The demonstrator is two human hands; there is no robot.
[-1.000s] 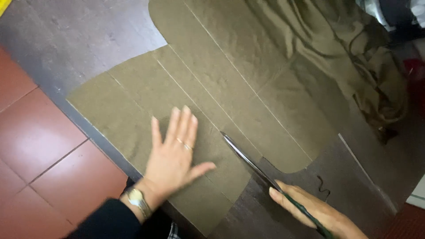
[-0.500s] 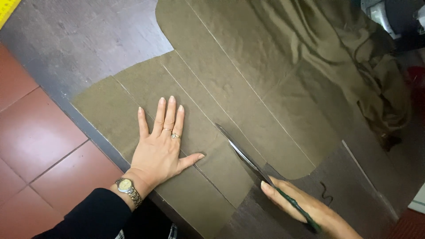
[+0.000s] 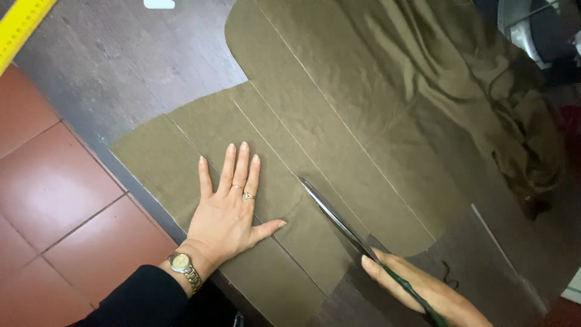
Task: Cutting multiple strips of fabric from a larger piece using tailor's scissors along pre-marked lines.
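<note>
just two hands [image 3: 227, 212] [image 3: 417, 287] — one scissors [image 3: 339, 221]

Olive fabric [image 3: 363, 127] lies flat, scissors [image 3: 339, 221] cutting it.

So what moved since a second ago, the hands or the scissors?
The left hand shifted a little to the left on the olive fabric and drew its fingers closer together, still pressing flat. The scissors in the right hand have moved up along the fabric, tips further into it. The fabric itself, the dark table and the yellow ruler stayed put.
</note>
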